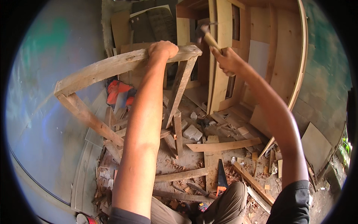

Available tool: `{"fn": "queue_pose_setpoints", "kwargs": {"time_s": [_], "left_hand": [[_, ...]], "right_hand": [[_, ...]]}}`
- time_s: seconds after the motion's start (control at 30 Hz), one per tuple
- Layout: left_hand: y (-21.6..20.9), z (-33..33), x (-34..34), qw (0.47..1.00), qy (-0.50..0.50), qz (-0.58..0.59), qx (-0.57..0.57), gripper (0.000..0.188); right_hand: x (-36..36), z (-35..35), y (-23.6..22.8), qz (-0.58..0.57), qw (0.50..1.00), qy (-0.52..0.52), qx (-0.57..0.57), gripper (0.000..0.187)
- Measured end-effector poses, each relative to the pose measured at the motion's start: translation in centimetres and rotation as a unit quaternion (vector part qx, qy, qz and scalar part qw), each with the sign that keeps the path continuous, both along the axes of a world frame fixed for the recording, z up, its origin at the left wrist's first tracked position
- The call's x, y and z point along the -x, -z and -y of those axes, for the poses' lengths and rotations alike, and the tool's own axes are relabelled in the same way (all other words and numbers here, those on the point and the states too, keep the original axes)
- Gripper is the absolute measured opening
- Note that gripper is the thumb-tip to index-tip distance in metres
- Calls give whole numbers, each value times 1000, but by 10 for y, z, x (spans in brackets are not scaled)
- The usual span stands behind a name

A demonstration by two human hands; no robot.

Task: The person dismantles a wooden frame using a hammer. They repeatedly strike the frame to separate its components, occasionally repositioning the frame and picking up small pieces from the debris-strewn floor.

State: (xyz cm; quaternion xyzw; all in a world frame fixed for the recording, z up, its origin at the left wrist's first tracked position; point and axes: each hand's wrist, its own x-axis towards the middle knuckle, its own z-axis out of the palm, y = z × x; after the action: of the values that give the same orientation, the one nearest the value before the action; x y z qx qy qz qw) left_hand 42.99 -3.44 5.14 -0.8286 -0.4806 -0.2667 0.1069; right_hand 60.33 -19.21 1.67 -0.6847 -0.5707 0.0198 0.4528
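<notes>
A rough wooden sawhorse-like frame [108,68] stands before me, its top beam running from the left up to the centre and its legs reaching down to the littered ground. My left hand [163,49] is wrapped over that beam near its right end. Raised to the right of the beam, my right hand [228,61] is closed around the wooden handle of a hammer [211,39]. The hammer's metal head is up and slightly blurred, apart from the frame.
A tall wooden cabinet [279,56] stands at the back right. On the ground lie a handsaw [221,175], a curved board [223,145], a pale stone block [192,133] and many offcuts. An orange-red bundle [117,91] sits behind the frame. A grey wall [48,93] rises at left.
</notes>
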Motion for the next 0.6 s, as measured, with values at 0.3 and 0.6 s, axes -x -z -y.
{"fn": "queue_pose_setpoints", "kwargs": {"time_s": [0.3, 0.6], "left_hand": [[46, -8, 0, 970, 24, -81, -228, 91], [25, -29, 8, 938, 49, -169, -299, 32]], "right_hand": [[-7, 23, 115, -247, 962, -60, -100, 58], [3, 58, 449, -548, 823, 10, 147, 49]]}}
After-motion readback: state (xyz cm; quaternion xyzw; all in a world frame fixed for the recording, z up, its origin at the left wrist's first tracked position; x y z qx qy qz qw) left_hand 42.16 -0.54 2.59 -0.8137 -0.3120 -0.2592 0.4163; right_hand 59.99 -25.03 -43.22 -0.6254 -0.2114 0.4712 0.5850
